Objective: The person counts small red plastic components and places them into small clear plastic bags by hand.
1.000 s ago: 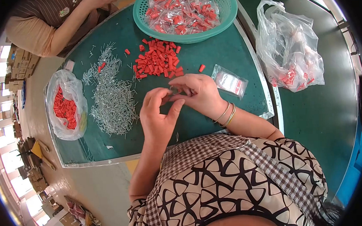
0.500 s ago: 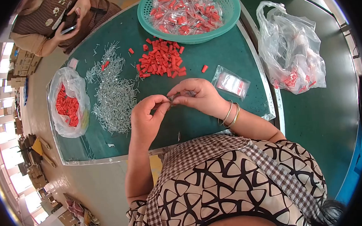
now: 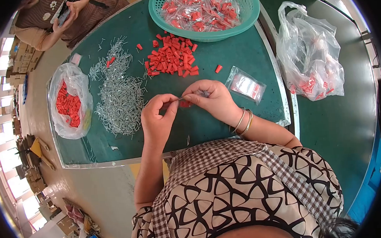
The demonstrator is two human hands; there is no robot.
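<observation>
My left hand (image 3: 159,116) is closed in a pinch at the edge of what looks like a small clear plastic bag (image 3: 184,104), with red showing through it. The thumb and forefinger of my right hand (image 3: 213,100) pinch the same edge from the other side. Some grey metal screws (image 3: 205,93) show in the curl of my right fingers. Beyond my hands lies a heap of red plastic caps (image 3: 170,57), and one loose red cap (image 3: 218,69) sits apart. Left of my hands spreads a pile of metal screws (image 3: 120,101).
A green basket (image 3: 205,34) of filled bags stands at the back. Plastic bags stand at left (image 3: 72,129) and right (image 3: 310,61), and a clear packet (image 3: 245,87) lies near my right wrist. Across the table a person (image 3: 60,18) holds a dark object.
My hands have drawn slightly apart, and red now shows below my fingertips. The view has shifted a little. The other person's hands have moved up and left.
</observation>
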